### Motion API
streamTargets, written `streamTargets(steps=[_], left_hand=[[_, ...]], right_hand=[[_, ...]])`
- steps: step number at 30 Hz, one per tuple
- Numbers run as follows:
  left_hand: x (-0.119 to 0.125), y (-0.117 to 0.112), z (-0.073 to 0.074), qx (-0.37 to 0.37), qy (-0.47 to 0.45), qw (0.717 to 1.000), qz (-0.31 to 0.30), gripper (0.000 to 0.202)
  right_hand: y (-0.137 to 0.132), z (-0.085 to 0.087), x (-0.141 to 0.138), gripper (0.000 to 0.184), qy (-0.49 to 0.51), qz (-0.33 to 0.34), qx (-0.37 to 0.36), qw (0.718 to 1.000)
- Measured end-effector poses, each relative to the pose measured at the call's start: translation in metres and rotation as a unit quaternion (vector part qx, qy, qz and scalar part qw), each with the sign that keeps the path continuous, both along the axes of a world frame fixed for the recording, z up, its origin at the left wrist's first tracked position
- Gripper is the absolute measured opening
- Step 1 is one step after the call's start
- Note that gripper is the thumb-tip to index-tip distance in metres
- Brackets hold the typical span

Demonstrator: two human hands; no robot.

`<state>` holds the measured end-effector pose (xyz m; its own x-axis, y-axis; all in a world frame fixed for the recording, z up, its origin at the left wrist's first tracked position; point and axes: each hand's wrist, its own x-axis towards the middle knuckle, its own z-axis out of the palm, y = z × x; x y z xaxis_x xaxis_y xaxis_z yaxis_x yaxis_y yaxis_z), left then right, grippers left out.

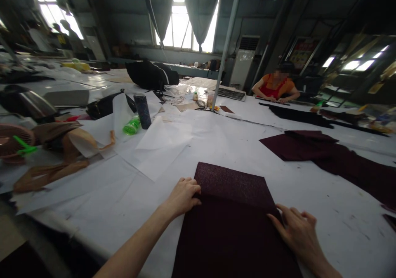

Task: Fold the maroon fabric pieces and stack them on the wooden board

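Note:
A dark maroon piece of fabric (229, 236) lies in front of me, running off the bottom of the view. Across its far end is a speckled, slightly shiny maroon band (230, 181). My left hand (183, 197) is closed on the left edge near that band, fingers curled and thumb at the cloth. On the opposite edge, a little closer to me, my right hand (297, 228) pinches the fabric between thumb and forefinger. The fingertips partly hide both edges.
White paper covers the table (229, 142). More maroon fabric (334, 154) lies right. At left are a dark cylinder (142, 112), a green bottle (132, 126), tan strips (49, 175) and a pink fan (15, 140). A pole (227, 43) rises mid-table; a co-worker (276, 86) sits beyond.

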<state>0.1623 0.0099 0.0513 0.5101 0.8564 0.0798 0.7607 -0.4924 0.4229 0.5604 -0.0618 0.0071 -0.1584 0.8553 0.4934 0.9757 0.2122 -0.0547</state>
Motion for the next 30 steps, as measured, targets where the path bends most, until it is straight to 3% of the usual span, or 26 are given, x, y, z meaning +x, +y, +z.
streamTargets(steps=[2, 4, 6, 9, 11, 13, 16, 19, 30], left_hand=[[-0.002, 0.002, -0.004, -0.008, -0.013, 1.0, 0.0, 0.017], [-0.003, 0.003, -0.007, -0.017, -0.027, 1.0, -0.002, 0.018], [-0.004, 0.003, -0.01, -0.024, -0.04, 0.999, -0.002, 0.017], [-0.004, 0.0, -0.013, -0.029, -0.056, 0.998, 0.003, 0.015], [-0.004, -0.003, -0.013, -0.029, -0.065, 0.997, 0.011, 0.014], [-0.005, -0.005, -0.012, -0.028, -0.076, 0.996, 0.027, 0.018], [-0.007, -0.006, -0.011, -0.023, -0.102, 0.993, 0.046, 0.025], [-0.008, -0.005, -0.012, 0.002, -0.113, 0.993, 0.039, 0.019], [-0.015, -0.014, -0.029, 0.161, -0.059, 0.985, -0.033, 0.022]], right_hand=[[-0.003, 0.009, 0.016, 0.039, -0.019, -0.002, 0.031, 0.999], [0.002, 0.022, -0.002, 0.033, 0.005, 0.03, 0.036, 0.999], [0.013, 0.034, -0.048, 0.025, 0.065, 0.095, -0.006, 0.993], [0.034, 0.044, -0.132, 0.025, 0.152, 0.204, -0.109, 0.961], [0.046, 0.043, -0.175, 0.025, 0.191, 0.251, -0.149, 0.937], [0.053, 0.035, -0.2, 0.02, 0.213, 0.269, -0.165, 0.925], [0.059, 0.02, -0.209, 0.014, 0.234, 0.263, -0.155, 0.923], [0.062, 0.01, -0.205, 0.013, 0.242, 0.262, -0.126, 0.926], [0.057, 0.006, -0.202, 0.024, 0.175, 0.3, -0.053, 0.936]])
